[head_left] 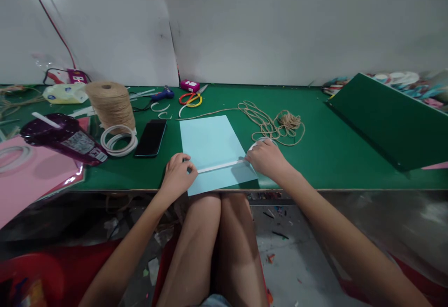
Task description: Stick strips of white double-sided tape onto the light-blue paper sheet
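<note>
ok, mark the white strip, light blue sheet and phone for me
white strip (221, 166): head view, middle of its visible length
light blue sheet (210, 139): head view, bare upper part
phone (151, 138): head view, middle of its dark screen

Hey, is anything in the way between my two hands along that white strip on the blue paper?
Nothing visible is: the white strip runs uncovered across the blue paper from your left hand to your right hand. The tangled twine lies off the paper, beyond the right hand.
</note>
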Demonstrator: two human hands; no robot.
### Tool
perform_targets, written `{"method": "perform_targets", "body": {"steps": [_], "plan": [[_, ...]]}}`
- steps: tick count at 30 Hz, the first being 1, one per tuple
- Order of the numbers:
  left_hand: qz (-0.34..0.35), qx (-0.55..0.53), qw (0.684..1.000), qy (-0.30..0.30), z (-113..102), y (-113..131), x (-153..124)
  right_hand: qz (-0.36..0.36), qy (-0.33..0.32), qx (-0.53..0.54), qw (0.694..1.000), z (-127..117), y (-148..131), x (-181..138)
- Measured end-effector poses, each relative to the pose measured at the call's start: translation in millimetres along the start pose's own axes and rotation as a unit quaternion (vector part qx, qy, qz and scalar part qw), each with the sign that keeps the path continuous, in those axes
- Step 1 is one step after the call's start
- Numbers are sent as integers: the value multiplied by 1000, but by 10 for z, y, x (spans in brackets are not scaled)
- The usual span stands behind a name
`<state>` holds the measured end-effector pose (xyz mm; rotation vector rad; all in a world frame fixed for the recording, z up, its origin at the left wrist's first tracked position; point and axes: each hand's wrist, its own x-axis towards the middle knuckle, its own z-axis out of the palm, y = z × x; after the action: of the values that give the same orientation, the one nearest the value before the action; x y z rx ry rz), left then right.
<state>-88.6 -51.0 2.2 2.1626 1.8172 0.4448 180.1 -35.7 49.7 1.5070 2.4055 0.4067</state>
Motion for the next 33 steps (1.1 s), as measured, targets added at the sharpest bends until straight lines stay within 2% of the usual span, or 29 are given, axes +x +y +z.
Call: {"method": "perform_targets", "body": {"steps": [7, 16, 33], "plan": [[0, 68, 997, -46, -102, 109, -23, -12, 1, -7, 1000, 10, -51, -36], [-9, 115, 989, -89, -103, 194, 5, -5, -13, -4, 1000, 5, -75, -31], [-4, 131, 986, -106, -99, 226, 27, -5, -17, 4, 1000, -3, -75, -59]]}}
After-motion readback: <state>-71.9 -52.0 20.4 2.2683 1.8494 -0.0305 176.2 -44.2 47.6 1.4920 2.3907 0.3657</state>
